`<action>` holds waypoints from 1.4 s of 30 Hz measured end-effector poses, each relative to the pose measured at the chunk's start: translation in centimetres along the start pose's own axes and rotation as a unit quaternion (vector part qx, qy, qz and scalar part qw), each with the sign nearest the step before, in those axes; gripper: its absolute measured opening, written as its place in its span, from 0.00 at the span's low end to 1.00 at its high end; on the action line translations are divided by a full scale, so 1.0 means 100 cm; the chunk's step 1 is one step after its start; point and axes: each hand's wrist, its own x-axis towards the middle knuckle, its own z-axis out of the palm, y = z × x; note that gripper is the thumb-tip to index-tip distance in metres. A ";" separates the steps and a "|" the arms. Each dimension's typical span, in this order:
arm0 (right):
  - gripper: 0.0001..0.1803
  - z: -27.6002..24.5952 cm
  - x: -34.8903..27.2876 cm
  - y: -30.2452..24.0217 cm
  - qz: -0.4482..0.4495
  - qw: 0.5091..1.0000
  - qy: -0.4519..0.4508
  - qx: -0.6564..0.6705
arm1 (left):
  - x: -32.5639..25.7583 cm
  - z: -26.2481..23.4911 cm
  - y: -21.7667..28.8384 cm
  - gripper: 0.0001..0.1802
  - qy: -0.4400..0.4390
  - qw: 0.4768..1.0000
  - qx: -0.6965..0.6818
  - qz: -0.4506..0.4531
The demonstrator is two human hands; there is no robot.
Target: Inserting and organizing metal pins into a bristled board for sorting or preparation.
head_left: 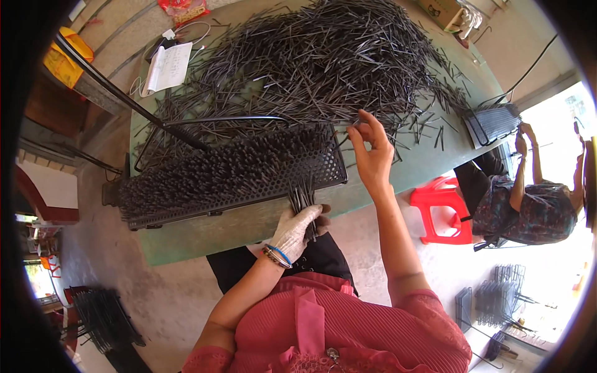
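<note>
A long black perforated rack (pixel 323 166) stands on the near side of the green table, packed with upright thin black sticks (pixel 217 163). My left hand (pixel 291 231), in a pale glove, is closed around a bundle of thin black sticks (pixel 302 194) just below the rack's front edge. Bare and raised beside the rack's right end, my right hand (pixel 375 155) pinches with thumb and forefinger. A thin dark stick (pixel 342 142) appears to run from those fingertips toward the rack's end holes.
A large heap of loose black sticks (pixel 348 56) covers much of the green table (pixel 410 163). A notebook (pixel 169 68) lies at the far left. At right, a person (pixel 525 202) works at another rack (pixel 494 121), near a red stool (pixel 440 211).
</note>
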 end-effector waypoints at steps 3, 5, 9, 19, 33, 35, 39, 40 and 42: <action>0.20 0.009 0.006 0.016 -0.076 0.995 -0.004 -0.061 | 0.002 -0.005 -0.005 0.11 0.020 1.000 0.015 0.010; 0.19 0.010 0.005 0.024 -0.105 0.992 -0.013 -0.066 | -0.002 -0.004 -0.001 0.11 0.016 1.000 0.011 0.003; 0.15 0.016 0.002 0.024 -0.188 0.974 -0.044 -0.116 | -0.005 -0.007 0.001 0.12 0.016 0.999 -0.014 -0.024; 0.11 0.011 -0.021 -0.004 -0.194 0.972 -0.027 -0.134 | -0.006 -0.011 -0.001 0.12 0.021 0.999 -0.025 -0.011; 0.13 0.007 -0.042 -0.021 0.221 0.928 -0.282 0.106 | -0.006 -0.012 -0.003 0.15 0.007 0.999 -0.035 0.040; 0.14 0.012 -0.036 -0.021 0.179 0.947 -0.237 0.125 | -0.005 -0.014 -0.005 0.15 0.018 0.998 -0.053 0.040; 0.13 0.016 -0.019 -0.027 0.168 0.939 -0.248 0.169 | -0.002 -0.016 -0.005 0.14 0.014 0.996 -0.079 0.035; 0.13 0.016 -0.015 -0.028 0.155 0.943 -0.257 0.144 | -0.002 -0.016 -0.004 0.14 0.014 0.996 -0.079 0.035; 0.14 0.017 -0.014 -0.029 0.142 0.945 -0.267 0.120 | -0.002 -0.014 -0.001 0.14 0.037 0.998 -0.049 0.021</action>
